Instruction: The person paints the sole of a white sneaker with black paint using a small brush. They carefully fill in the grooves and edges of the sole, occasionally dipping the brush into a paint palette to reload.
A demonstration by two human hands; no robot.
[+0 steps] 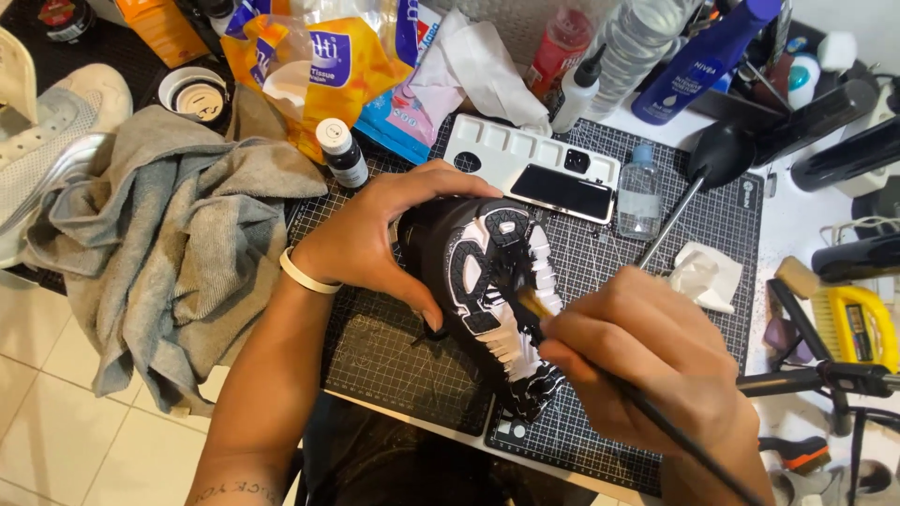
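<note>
My left hand (380, 234) grips a black shoe (487, 281) turned sole up, its black and white tread facing me, over a dark gridded cutting mat (403, 361). A pale band circles that wrist. My right hand (647, 365) holds a thin black-handled paintbrush (656, 417), and its bristle tip touches the middle of the sole.
A grey cloth (169, 244) lies crumpled at the left beside a white shoe (56, 122). A white paint palette (525, 155), a phone, a small dark bottle (342, 155), a clear bottle (639, 192) and a crumpled tissue (703, 276) sit behind the shoe. Bottles and bags crowd the back.
</note>
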